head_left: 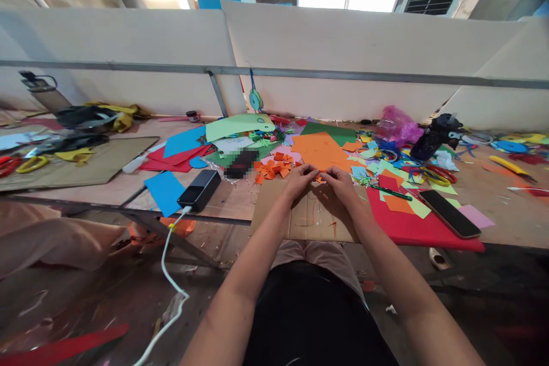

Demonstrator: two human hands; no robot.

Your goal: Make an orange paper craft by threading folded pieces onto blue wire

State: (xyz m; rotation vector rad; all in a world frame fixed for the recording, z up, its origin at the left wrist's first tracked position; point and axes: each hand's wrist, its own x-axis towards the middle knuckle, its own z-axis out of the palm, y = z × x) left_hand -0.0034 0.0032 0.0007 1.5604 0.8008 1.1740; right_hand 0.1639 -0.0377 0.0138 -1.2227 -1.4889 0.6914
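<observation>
1. Orange paper piece is sitting between the fingertips of both hands, above the far part of the cardboard sheet; the fingers are partly hiding it.
2. Left hand is pinching one side, thumb and fingers nearly closed. Right hand is pinching the other side, with a similarly small opening. Piece status: apparently being worked, not finished; its exact shape is not showing clearly.
3. Small orange pieces are lying in a loose pile just beyond the left hand. Many are appearing bent or folded, so a fair share of the work is seemingly done.
4. Orange sheets are lying flat beyond the hands and are seemingly awaiting work. The total quantity left is not showing.
5. Round ornament is hanging from the metal rail, well apart from the hands.
</observation>
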